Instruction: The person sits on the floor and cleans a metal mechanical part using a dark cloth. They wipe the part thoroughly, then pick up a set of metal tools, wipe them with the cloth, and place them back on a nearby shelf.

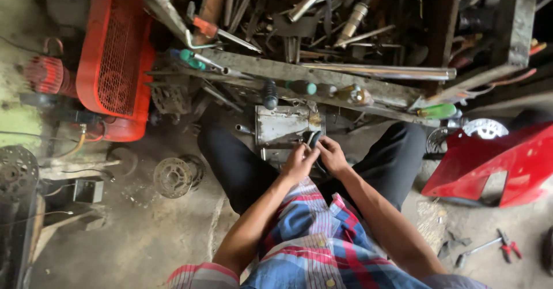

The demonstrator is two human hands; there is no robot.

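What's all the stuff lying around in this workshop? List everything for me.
Metal engine part: one, grey, on the floor between the knees.
Dark small part: one, black, held by both hands against the engine part.
Air compressor: one, red-orange, upper left.
Tool rack: one, grey, loaded with tools, top centre.
Screwdrivers: several, green-handled, along the rack edge.
Sprocket disc: one, rusty, on the floor at left.
Fairing panel: one, red, right.
Pliers: one, red-handled, floor lower right.
Left hand: one, on the dark part.
Right hand: one, on the dark part.
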